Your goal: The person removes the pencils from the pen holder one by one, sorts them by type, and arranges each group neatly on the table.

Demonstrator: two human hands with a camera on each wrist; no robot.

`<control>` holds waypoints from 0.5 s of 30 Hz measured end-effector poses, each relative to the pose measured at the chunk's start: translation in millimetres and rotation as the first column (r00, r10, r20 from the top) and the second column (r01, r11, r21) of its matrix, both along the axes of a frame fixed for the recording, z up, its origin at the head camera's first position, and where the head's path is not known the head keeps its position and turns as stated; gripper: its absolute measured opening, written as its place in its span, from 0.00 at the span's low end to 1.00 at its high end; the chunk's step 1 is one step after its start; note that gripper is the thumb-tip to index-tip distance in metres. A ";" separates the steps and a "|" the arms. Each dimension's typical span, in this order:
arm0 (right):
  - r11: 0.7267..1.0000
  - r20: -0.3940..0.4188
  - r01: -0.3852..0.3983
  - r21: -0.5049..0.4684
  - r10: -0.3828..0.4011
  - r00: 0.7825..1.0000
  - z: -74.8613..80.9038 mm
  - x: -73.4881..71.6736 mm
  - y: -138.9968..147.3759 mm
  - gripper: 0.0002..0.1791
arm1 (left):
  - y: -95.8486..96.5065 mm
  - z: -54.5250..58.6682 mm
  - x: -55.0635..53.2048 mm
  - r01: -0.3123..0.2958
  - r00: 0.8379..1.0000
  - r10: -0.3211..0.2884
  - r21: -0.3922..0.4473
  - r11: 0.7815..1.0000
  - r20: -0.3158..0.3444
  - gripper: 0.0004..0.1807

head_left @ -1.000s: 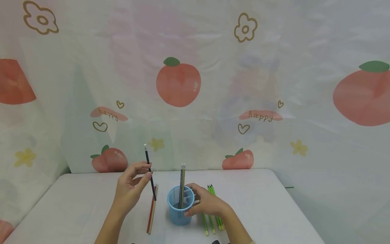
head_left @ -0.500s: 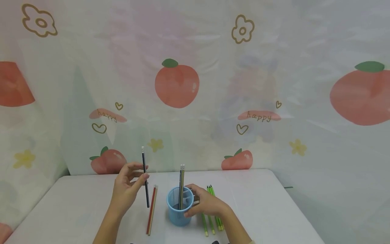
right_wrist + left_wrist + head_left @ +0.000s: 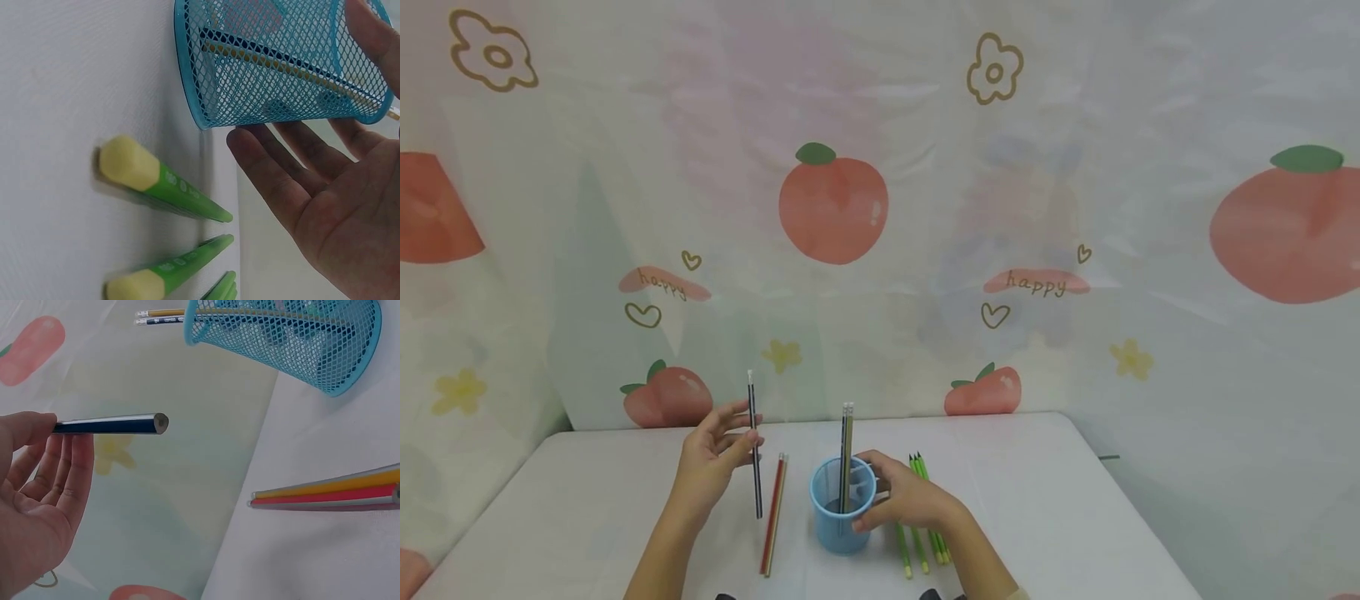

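Note:
My left hand (image 3: 707,462) pinches a dark blue pencil (image 3: 755,475) between thumb and fingers. It hangs nearly upright, white eraser on top; the left wrist view shows its flat, unsharpened lower end. My right hand (image 3: 913,496) holds the right side of a light blue mesh pencil cup (image 3: 842,533), thumb at the near side and fingers around the far side. Inside the cup stand two pencils, a dark one and a yellow one (image 3: 250,57), erasers up. Between the left hand and the cup, a red pencil (image 3: 770,521) and a yellow pencil (image 3: 331,485) lie side by side.
Several green pencils (image 3: 917,546) with pale yellow ends lie on the white table (image 3: 1060,517), right of the cup and partly hidden by the right forearm. Behind the table hangs a fruit-printed cloth (image 3: 910,350).
The left hand has moved left and slightly down with the dark blue pencil, away from over the lying pencils. The pencil has turned from slanted to nearly upright. The right hand stays at the cup.

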State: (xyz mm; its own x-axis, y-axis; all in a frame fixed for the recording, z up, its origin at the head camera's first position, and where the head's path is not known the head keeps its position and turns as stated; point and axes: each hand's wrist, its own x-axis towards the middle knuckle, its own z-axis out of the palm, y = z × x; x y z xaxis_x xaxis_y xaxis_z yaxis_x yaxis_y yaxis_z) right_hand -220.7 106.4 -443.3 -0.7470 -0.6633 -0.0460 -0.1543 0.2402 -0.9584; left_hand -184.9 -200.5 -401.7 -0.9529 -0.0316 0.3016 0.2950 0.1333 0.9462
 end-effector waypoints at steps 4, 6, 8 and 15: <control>1.000 -0.004 -0.003 0.001 0.003 1.000 0.2 -0.6 -0.1 0.43 | -1.9 -4.6 -2.3 -0.007 0.999 0.006 0.010 1.000 0.053 0.27; 1.000 -0.002 -0.002 0.002 0.002 1.000 0.9 -0.2 -0.4 0.43 | -2.9 -7.6 -3.6 -0.009 0.997 0.008 0.014 1.000 0.074 0.27; 1.000 -0.001 -0.002 0.001 0.002 1.000 1.3 0.1 -0.5 0.43 | -3.8 -10.8 -5.1 -0.012 0.995 0.010 0.018 1.000 0.096 0.27; 1.000 0.006 -0.002 -0.004 0.002 1.000 1.3 0.1 -0.7 0.43 | -7.2 -20.6 -10.2 -0.014 0.987 0.012 0.008 1.000 0.162 0.27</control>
State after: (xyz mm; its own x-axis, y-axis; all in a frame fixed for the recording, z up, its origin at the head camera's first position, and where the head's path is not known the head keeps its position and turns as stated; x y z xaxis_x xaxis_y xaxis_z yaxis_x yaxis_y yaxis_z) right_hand -220.6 105.7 -441.9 -0.7452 -0.6651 -0.0479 -0.1486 0.2356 -0.9604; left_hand -195.1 -207.7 -422.3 -0.9887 -0.0464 0.1426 0.1357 0.1273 0.9825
